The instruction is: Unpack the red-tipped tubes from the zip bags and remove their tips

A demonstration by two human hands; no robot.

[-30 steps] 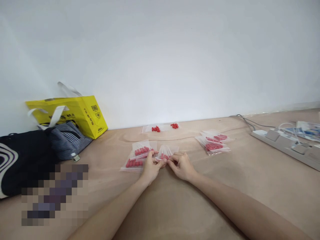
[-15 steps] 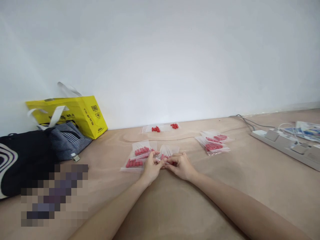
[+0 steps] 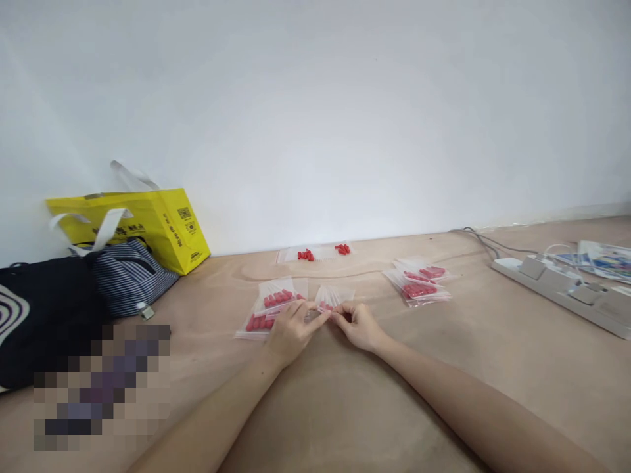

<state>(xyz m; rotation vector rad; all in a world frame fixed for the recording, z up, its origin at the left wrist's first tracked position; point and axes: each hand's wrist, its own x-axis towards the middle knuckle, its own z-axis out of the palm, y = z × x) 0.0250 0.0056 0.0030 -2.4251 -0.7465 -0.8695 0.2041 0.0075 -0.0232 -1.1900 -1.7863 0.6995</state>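
Observation:
My left hand (image 3: 290, 332) and my right hand (image 3: 359, 325) meet at the middle of the wooden table (image 3: 444, 368). Both pinch the near edge of a small clear zip bag with red capsules (image 3: 331, 299) that lies flat in front of them. Just left of it lie two filled clear bags of red capsules (image 3: 269, 309), partly under my left fingers. Two more filled bags (image 3: 418, 281) lie to the right. At the wall lie loose red capsules (image 3: 306, 255) and a second small heap (image 3: 342, 249) on flat clear bags.
A yellow shopping bag (image 3: 148, 223), a striped pouch (image 3: 129, 276) and a black bag (image 3: 39, 315) stand at the left by the wall. A white power strip (image 3: 562, 289) with cable and some printed packets (image 3: 606, 257) lie at the right.
Both hands keep working the same small bag's edge; the fingers have shifted slightly and the view has drifted a little. Nothing else moved.

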